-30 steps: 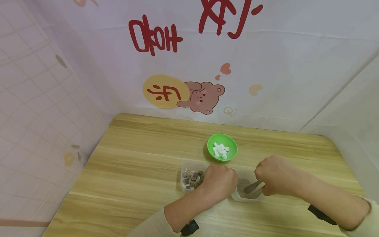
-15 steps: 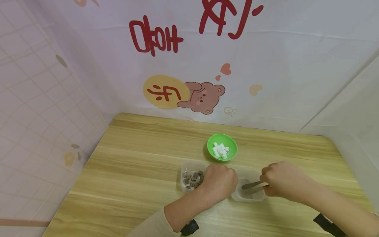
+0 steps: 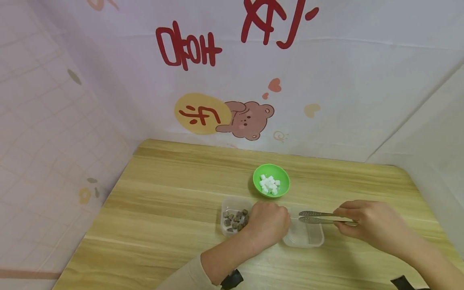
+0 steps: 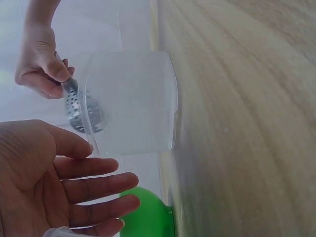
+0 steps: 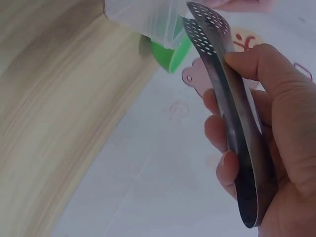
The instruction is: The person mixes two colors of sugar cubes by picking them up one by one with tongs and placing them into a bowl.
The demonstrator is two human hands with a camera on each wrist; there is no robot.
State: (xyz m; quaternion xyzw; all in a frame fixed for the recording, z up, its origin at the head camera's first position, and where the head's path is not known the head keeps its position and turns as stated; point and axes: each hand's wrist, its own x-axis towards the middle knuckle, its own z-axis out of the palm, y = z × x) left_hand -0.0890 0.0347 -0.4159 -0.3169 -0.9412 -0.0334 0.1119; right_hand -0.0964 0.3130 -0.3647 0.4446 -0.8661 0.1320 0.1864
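Note:
My right hand (image 3: 377, 225) grips metal tongs (image 5: 237, 128) with perforated tips, fingers and thumb wrapped round both arms. The tips are a little apart with nothing visible between them, and overlap the far side of a clear plastic container (image 3: 301, 235) in the head view. My left hand (image 4: 69, 182) is at that container's left side, its thumb tip right at the rim and its other fingers loosely extended. Under the left forearm side stands a second clear container (image 3: 225, 207) holding several brown cubes (image 3: 235, 220), partly hidden by the hand.
Behind the containers a green bowl (image 3: 258, 175) holds several small white pieces (image 3: 270, 183). The wooden table (image 3: 163, 213) meets a printed cloth backdrop (image 3: 337, 80) at the back and more cloth at both sides.
The right hand has moved right, drawing the tongs up from inside the right container and turning them level, so both arms show. The left hand has stayed in place.

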